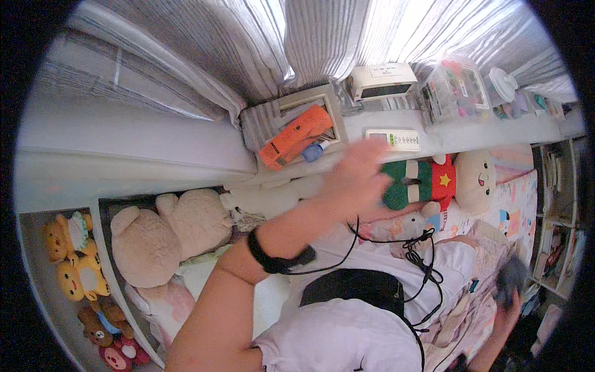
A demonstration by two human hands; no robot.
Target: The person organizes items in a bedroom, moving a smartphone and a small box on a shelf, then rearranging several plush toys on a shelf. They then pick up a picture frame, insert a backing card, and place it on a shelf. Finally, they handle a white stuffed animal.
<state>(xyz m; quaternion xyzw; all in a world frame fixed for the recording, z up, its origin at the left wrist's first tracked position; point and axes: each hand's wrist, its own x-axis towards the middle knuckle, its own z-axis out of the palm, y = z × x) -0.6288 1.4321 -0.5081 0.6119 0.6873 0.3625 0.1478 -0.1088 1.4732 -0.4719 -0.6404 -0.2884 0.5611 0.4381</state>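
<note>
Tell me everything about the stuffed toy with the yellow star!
The cream-headed plush toy with red, starred top and green bottoms looks soft. It lies face up on pale patterned bedding beside the white ledge, head rightward, red tongue showing. The blurred, bare left hand overlaps its green end; touch is unclear.

Striped curtains (pixel 328 37) of thin, folded cloth, windowsill (pixel 446 137) smooth white, remote control (pixel 406 141) in smooth white plastic, storage box (pixel 474 85) in clear glossy plastic, red-and-green doll (pixel 439 186) of matt plush, beige teddy bear (pixel 199 226) of fuzzy plush, dark grey held item (pixel 512 278) blurred, finish unreadable
</note>
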